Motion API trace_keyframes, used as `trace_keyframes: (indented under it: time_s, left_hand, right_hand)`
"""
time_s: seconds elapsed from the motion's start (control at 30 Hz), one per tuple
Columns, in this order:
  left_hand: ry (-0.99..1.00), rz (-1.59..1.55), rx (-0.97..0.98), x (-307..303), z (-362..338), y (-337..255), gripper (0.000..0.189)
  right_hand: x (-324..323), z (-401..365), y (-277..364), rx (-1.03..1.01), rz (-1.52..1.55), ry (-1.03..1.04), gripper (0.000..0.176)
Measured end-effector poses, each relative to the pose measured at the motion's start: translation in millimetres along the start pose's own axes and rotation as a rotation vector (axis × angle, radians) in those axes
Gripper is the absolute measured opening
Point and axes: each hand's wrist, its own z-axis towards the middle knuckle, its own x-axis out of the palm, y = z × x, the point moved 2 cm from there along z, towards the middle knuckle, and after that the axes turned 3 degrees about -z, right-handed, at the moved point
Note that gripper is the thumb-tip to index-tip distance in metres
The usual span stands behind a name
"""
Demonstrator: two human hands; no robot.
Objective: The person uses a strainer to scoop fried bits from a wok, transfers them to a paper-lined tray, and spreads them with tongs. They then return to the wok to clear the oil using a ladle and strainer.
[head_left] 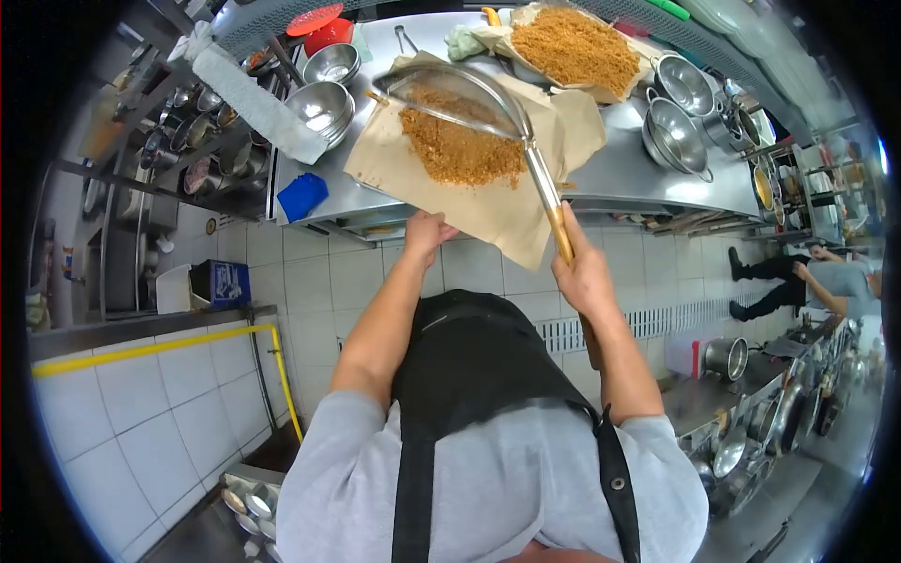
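Note:
My right hand (pixel 582 271) is wrapped round the wooden end of the handle of a large metal strainer (pixel 540 174). The strainer's mesh bowl is over a heap of orange-brown crumbs (pixel 465 169), and whether it touches them is hard to tell. Under the crumbs lies a sheet of brown paper (pixel 488 220) whose front corner hangs past the counter edge. At the paper's near left edge, my left hand (pixel 425 235) is closed with its fingertips on the sheet.
A second heap of brown crumbs (pixel 577 52) lies on paper at the back right. Metal bowls (pixel 321 106) stand at left, colanders (pixel 671 136) at right. A blue cloth-like item (pixel 302 196) rests on the steel counter (pixel 619 174). Another person (pixel 826 277) is at far right.

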Motion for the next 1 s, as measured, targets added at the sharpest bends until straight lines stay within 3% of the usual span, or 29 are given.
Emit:
trace_keyframes:
  time_s: [0.1,0.17,0.33,0.4,0.43,0.53,0.6,0.7,0.8,0.9,0.93,1.0]
  left_hand:
    - [0.009,-0.002,-0.043,3.6,-2.1,0.7,0.023]
    - [0.013,0.003,-0.042,7.8,-1.3,-1.3,0.022]
    - [0.022,-0.011,-0.055,5.5,-2.6,2.5,0.022]
    - [0.021,0.028,-0.074,4.3,-0.6,0.6,0.021]
    - [0.029,0.029,-0.076,5.0,-2.1,-3.9,0.021]
    - [0.074,-0.005,-0.088,4.1,-6.9,-10.8,0.020]
    - [0.126,-0.040,-0.131,-1.7,-2.1,-9.1,0.021]
    - [0.205,-0.004,-0.188,-6.3,5.7,-11.7,0.023]
    - [0.283,-0.072,-0.191,-10.4,10.5,-12.5,0.030]
    - [0.354,-0.079,-0.271,-15.4,17.5,-12.4,0.030]
    - [0.386,-0.050,-0.308,-19.6,15.3,-5.5,0.030]
    - [0.328,-0.072,-0.321,-17.9,27.8,-3.6,0.031]
  right_hand:
    - [13.8,-5.0,-5.1,0.108,0.003,0.005,0.076]
    - [33.4,-1.2,-23.3,-0.024,0.014,0.004,0.078]
    - [14.7,-15.5,2.1,0.067,0.028,0.086,0.078]
    - [13.5,-17.2,6.4,-0.128,0.035,-0.118,0.078]
    - [16.1,-15.2,7.8,-0.124,0.033,-0.125,0.078]
    - [26.1,-7.8,11.2,-0.065,0.034,-0.243,0.078]
    - [39.9,1.4,7.7,0.147,-0.120,-0.182,0.078]
    - [43.5,14.6,10.1,0.207,-0.163,-0.119,0.078]
    - [52.8,5.8,45.6,0.148,-0.114,-0.261,0.079]
    - [94.7,9.6,29.9,0.205,-0.138,-0.330,0.076]
    - [98.3,12.2,28.5,0.284,-0.131,-0.253,0.075]
    - [102.6,3.4,44.5,0.327,-0.092,-0.286,0.076]
